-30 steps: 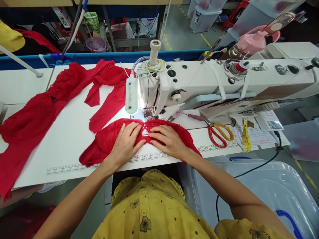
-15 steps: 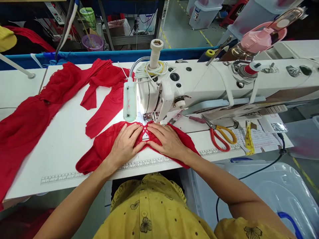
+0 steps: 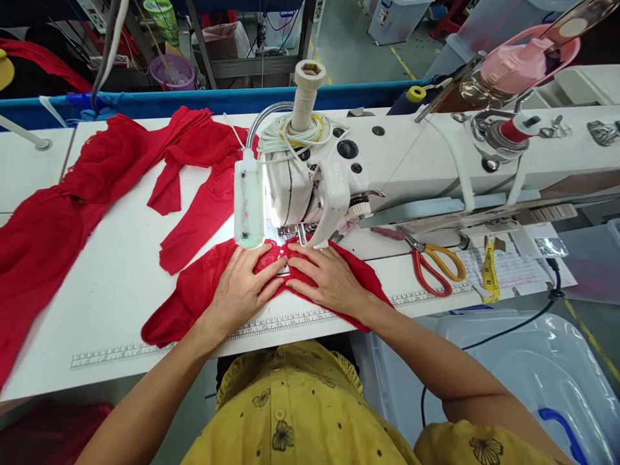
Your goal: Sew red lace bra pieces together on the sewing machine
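Note:
A red lace bra [image 3: 194,294] lies at the front of the sewing machine [image 3: 310,174], its middle just before the presser foot [image 3: 300,230]. On its left cup rests my left hand [image 3: 245,278], fingers stretched out and pressing the fabric down. My right hand [image 3: 327,274] lies flat on the other cup, fingers spread towards the middle. Both hands are open, with their fingertips close together around the bra's centre. Part of the bra is hidden under my palms and the machine head.
More red bras [image 3: 53,213] trail across the table's left side. Scissors [image 3: 433,261], a yellow tape measure [image 3: 490,271] and a paper sheet [image 3: 518,265] lie right. A ruler scale [image 3: 271,323] runs along the front edge. A lidded plastic bin [image 3: 513,368] stands below right.
My left fingers have shifted inward over the bra's centre, covering more of its crossed part. My right hand stays nearly in place. The camera view has tilted slightly.

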`<state>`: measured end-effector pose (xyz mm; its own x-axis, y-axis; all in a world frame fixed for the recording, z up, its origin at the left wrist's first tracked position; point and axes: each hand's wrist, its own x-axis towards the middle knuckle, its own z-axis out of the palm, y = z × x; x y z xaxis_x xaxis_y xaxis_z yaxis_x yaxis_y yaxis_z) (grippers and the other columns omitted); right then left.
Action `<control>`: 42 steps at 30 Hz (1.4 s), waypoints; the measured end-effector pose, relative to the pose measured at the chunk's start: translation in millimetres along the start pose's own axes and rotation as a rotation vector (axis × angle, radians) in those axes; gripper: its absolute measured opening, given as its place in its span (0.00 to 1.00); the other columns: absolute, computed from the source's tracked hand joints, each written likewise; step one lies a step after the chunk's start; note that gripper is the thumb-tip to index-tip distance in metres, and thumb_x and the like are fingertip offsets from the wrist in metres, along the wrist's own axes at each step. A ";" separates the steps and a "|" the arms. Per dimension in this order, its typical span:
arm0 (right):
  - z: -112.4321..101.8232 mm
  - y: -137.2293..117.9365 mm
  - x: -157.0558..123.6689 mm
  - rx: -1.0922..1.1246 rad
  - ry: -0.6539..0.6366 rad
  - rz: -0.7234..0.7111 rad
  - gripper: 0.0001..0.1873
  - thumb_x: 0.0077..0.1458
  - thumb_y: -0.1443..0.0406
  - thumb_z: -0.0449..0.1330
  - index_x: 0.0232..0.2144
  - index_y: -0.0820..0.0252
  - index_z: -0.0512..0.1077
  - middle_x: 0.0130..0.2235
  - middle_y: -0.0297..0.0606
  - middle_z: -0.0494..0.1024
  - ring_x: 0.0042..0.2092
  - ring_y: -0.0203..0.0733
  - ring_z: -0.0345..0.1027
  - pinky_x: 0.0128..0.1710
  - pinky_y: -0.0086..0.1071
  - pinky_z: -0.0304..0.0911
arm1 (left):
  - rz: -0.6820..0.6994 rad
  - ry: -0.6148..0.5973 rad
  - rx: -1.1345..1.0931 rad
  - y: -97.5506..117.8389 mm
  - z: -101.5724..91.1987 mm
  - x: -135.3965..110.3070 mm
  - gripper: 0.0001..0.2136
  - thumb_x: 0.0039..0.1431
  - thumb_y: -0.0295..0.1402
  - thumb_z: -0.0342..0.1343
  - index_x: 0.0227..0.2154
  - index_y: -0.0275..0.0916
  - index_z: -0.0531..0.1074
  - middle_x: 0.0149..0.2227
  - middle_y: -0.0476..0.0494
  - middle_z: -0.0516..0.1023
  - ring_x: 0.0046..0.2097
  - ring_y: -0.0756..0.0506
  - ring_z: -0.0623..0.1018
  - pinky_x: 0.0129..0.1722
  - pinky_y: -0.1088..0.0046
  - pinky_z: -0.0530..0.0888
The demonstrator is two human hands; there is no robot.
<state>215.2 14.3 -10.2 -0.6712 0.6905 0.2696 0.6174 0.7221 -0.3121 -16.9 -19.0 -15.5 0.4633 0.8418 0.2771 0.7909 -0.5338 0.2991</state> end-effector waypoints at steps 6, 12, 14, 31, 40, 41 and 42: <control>1.6 1.2 -0.9 0.020 0.043 -0.025 0.20 0.66 0.53 0.58 0.52 0.59 0.75 0.59 0.45 0.75 0.56 0.50 0.69 0.57 0.47 0.65 | 0.010 0.036 -0.025 -1.9 1.8 -1.4 0.17 0.68 0.38 0.54 0.58 0.41 0.70 0.59 0.33 0.70 0.61 0.37 0.70 0.64 0.47 0.66; 2.7 2.6 -0.9 0.068 0.052 -0.041 0.18 0.66 0.55 0.58 0.51 0.58 0.75 0.61 0.44 0.73 0.59 0.51 0.67 0.60 0.49 0.64 | -0.001 0.070 -0.031 -1.0 2.1 -1.9 0.17 0.70 0.38 0.53 0.57 0.38 0.70 0.58 0.34 0.72 0.59 0.39 0.72 0.63 0.47 0.67; 2.7 2.1 -0.9 0.092 0.049 -0.032 0.19 0.66 0.54 0.58 0.53 0.58 0.74 0.61 0.45 0.73 0.61 0.51 0.67 0.61 0.49 0.64 | 0.003 0.065 -0.023 -0.7 1.5 -2.0 0.16 0.70 0.39 0.52 0.56 0.39 0.71 0.58 0.34 0.71 0.59 0.39 0.72 0.63 0.47 0.66; 2.3 -1.4 -0.7 0.102 0.031 -0.016 0.26 0.65 0.54 0.58 0.61 0.58 0.68 0.61 0.46 0.73 0.63 0.50 0.64 0.63 0.48 0.61 | 0.004 0.031 -0.038 0.4 -0.1 -2.9 0.17 0.70 0.39 0.51 0.57 0.39 0.72 0.58 0.33 0.71 0.60 0.37 0.71 0.64 0.44 0.65; 2.1 -2.3 0.2 0.062 0.033 -0.025 0.25 0.66 0.55 0.56 0.60 0.61 0.69 0.61 0.47 0.72 0.62 0.50 0.63 0.63 0.47 0.60 | 0.013 0.087 -0.025 2.3 0.7 -3.3 0.17 0.70 0.37 0.52 0.57 0.37 0.70 0.58 0.33 0.74 0.60 0.37 0.72 0.64 0.46 0.66; 2.2 -2.3 0.2 0.063 0.030 -0.018 0.25 0.66 0.55 0.56 0.60 0.61 0.69 0.61 0.46 0.72 0.62 0.50 0.63 0.63 0.47 0.60 | 0.016 0.093 -0.006 3.2 0.9 -3.1 0.17 0.70 0.37 0.52 0.56 0.37 0.70 0.58 0.33 0.74 0.61 0.37 0.73 0.64 0.46 0.66; 2.2 -2.3 0.1 0.064 0.024 -0.009 0.26 0.66 0.55 0.56 0.61 0.61 0.69 0.61 0.46 0.72 0.62 0.50 0.63 0.63 0.47 0.60 | 0.017 0.095 0.014 4.1 1.1 -3.0 0.17 0.70 0.37 0.51 0.56 0.36 0.70 0.58 0.33 0.74 0.61 0.37 0.73 0.63 0.45 0.67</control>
<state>212.8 12.6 -11.4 -0.6660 0.6853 0.2945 0.5835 0.7247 -0.3666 -14.6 -23.6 -16.1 0.4368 0.8210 0.3676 0.7892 -0.5458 0.2814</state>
